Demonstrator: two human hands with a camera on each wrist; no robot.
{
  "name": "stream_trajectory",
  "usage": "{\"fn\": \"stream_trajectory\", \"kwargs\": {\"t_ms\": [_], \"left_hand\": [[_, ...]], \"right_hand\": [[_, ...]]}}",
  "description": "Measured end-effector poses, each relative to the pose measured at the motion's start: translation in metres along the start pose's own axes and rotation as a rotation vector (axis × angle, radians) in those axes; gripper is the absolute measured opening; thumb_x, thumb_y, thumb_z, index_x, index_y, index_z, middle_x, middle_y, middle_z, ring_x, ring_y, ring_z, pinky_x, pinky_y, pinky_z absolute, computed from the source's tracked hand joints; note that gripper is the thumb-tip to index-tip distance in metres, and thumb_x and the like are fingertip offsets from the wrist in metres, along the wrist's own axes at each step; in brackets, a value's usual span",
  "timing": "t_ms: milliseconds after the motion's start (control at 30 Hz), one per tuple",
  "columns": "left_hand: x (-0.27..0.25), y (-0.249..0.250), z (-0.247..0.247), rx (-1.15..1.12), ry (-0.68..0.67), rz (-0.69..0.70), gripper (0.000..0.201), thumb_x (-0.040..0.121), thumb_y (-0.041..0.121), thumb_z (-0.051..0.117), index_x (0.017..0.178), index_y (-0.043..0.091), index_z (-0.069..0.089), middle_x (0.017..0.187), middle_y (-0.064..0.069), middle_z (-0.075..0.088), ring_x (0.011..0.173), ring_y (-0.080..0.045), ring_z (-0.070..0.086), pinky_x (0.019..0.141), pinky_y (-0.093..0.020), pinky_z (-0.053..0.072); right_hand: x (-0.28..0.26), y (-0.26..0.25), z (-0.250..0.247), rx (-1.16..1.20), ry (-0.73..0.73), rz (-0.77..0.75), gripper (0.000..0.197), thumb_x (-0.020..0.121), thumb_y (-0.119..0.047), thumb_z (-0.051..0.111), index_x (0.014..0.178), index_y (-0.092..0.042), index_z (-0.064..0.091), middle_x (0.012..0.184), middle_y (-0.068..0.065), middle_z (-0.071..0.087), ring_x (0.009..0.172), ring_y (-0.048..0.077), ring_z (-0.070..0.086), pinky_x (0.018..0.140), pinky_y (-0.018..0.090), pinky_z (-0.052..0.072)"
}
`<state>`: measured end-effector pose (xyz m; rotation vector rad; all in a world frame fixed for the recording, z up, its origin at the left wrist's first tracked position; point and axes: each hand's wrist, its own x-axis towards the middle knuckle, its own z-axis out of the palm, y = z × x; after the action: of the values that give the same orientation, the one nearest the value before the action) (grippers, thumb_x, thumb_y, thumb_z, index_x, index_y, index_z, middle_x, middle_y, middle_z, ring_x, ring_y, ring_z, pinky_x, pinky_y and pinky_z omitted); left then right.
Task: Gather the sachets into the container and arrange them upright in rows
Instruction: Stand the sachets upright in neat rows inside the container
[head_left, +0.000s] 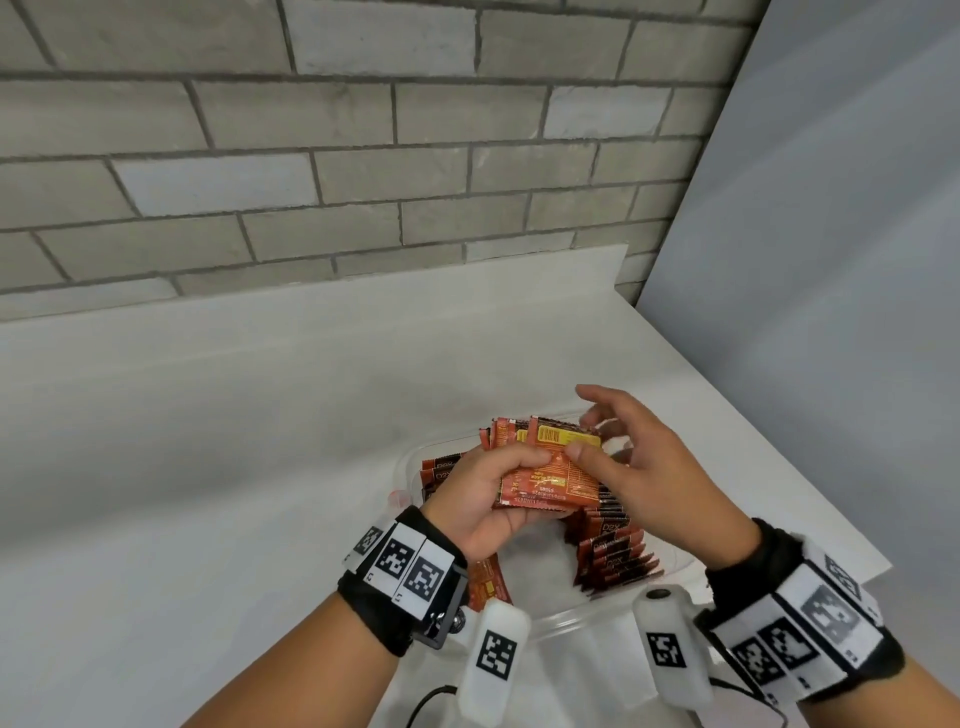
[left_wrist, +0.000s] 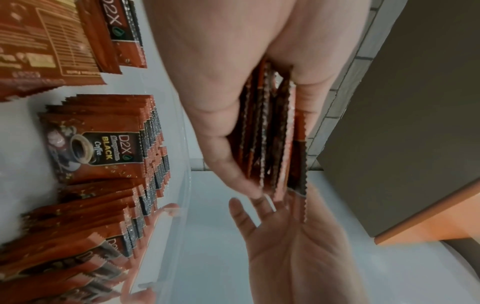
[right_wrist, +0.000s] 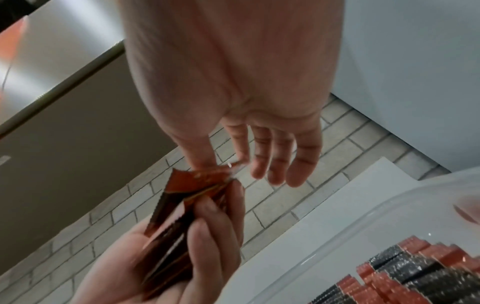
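You look well along: rows of sachets (left_wrist: 103, 148) already stand upright in the clear container (head_left: 410, 457) on the white counter (head_left: 208, 441), with bare floor left in its near part. Your left hand (head_left: 483, 499) grips a stack (head_left: 550, 467) above the container; your right hand (head_left: 623, 467) pinches the front sachet by thumb, other fingers spread. That stack is still to seat, and one sachet (head_left: 485, 582) lies flat by your left wrist. Your own hands block the open space; the brick wall (head_left: 363, 156) stands well clear.
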<state>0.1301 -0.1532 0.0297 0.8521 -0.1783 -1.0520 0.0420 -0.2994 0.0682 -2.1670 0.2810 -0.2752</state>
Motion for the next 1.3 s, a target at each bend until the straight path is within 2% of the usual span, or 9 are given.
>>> {"fn": "stream_trajectory", "kwargs": {"t_ms": [133, 267, 333, 533, 667, 767, 1000, 1167, 1300], "left_hand": [[-0.002, 0.000, 0.000, -0.004, -0.032, -0.057, 0.034, 0.078, 0.023, 0.063, 0.107, 0.005, 0.065, 0.096, -0.016, 0.069, 0.081, -0.026, 0.068, 0.071, -0.036, 0.056], [-0.003, -0.001, -0.003, -0.033, -0.039, -0.068, 0.050, 0.072, 0.048, 0.069, 0.104, 0.009, 0.064, 0.087, -0.014, 0.065, 0.072, -0.024, 0.066, 0.072, -0.037, 0.056], [-0.003, -0.002, -0.006, -0.062, -0.023, -0.057, 0.057, 0.068, 0.053, 0.072, 0.103, 0.008, 0.061, 0.087, -0.014, 0.064, 0.073, -0.025, 0.065, 0.075, -0.040, 0.056], [-0.006, 0.005, -0.007, -0.093, 0.009, -0.001, 0.009, 0.077, 0.009, 0.064, 0.080, 0.001, 0.065, 0.069, -0.011, 0.061, 0.058, -0.018, 0.062, 0.052, -0.029, 0.054], [-0.008, 0.005, -0.012, 0.005, 0.011, 0.033, 0.026, 0.072, 0.002, 0.062, 0.098, -0.001, 0.066, 0.091, -0.019, 0.067, 0.077, -0.027, 0.068, 0.066, -0.039, 0.059], [-0.012, 0.007, -0.011, 0.094, -0.003, 0.049, 0.025, 0.071, 0.001, 0.065, 0.095, 0.004, 0.070, 0.092, -0.019, 0.068, 0.079, -0.029, 0.068, 0.066, -0.039, 0.059], [-0.020, 0.025, -0.029, 0.119, 0.207, 0.158, 0.033, 0.071, 0.032, 0.068, 0.096, 0.012, 0.062, 0.077, -0.008, 0.063, 0.059, -0.018, 0.060, 0.056, -0.029, 0.054], [-0.028, 0.036, -0.059, 0.024, 0.356, 0.171, 0.017, 0.087, 0.026, 0.062, 0.097, 0.013, 0.058, 0.077, -0.009, 0.063, 0.059, -0.021, 0.060, 0.056, -0.031, 0.054], [-0.034, 0.035, -0.071, -0.037, 0.315, 0.162, 0.029, 0.079, 0.026, 0.064, 0.103, 0.012, 0.056, 0.078, -0.010, 0.064, 0.061, -0.022, 0.061, 0.059, -0.032, 0.054]], "right_hand": [[0.002, 0.003, -0.001, 0.038, -0.040, 0.086, 0.036, 0.085, -0.024, 0.069, 0.118, -0.030, 0.057, 0.093, -0.002, 0.061, 0.083, 0.017, 0.062, 0.070, 0.025, 0.052], [0.002, -0.007, -0.004, 0.073, 0.226, -0.087, 0.014, 0.083, -0.012, 0.070, 0.084, -0.022, 0.061, 0.081, -0.005, 0.063, 0.075, 0.008, 0.057, 0.067, 0.021, 0.047], [-0.001, -0.014, -0.003, 0.009, 0.203, -0.195, 0.015, 0.081, -0.010, 0.072, 0.078, -0.019, 0.061, 0.082, -0.004, 0.061, 0.078, 0.006, 0.056, 0.068, 0.014, 0.042], [-0.008, -0.008, 0.012, -0.180, -0.099, -0.284, 0.025, 0.074, -0.054, 0.065, 0.090, -0.035, 0.068, 0.105, -0.015, 0.055, 0.108, 0.009, 0.051, 0.092, 0.018, 0.038], [-0.002, -0.011, 0.011, -0.175, 0.031, -0.216, 0.028, 0.085, -0.034, 0.068, 0.111, -0.024, 0.065, 0.109, -0.010, 0.056, 0.100, 0.000, 0.053, 0.082, 0.012, 0.038], [0.007, -0.016, 0.010, -0.192, -0.057, -0.138, 0.037, 0.086, -0.024, 0.067, 0.123, -0.027, 0.059, 0.108, -0.011, 0.060, 0.094, 0.001, 0.056, 0.077, 0.008, 0.042], [0.029, -0.020, -0.016, -0.255, -0.158, -0.043, 0.009, 0.085, -0.020, 0.069, 0.094, -0.022, 0.067, 0.085, -0.008, 0.070, 0.074, 0.007, 0.058, 0.065, 0.012, 0.041], [0.040, -0.005, -0.007, -0.543, -0.378, 0.003, 0.008, 0.088, -0.020, 0.065, 0.084, -0.025, 0.063, 0.082, -0.012, 0.065, 0.067, -0.002, 0.054, 0.059, 0.006, 0.038], [0.047, 0.007, 0.015, -0.772, -0.544, 0.005, 0.011, 0.085, -0.021, 0.068, 0.081, -0.024, 0.059, 0.073, -0.014, 0.057, 0.066, 0.003, 0.052, 0.057, 0.011, 0.033]]}}
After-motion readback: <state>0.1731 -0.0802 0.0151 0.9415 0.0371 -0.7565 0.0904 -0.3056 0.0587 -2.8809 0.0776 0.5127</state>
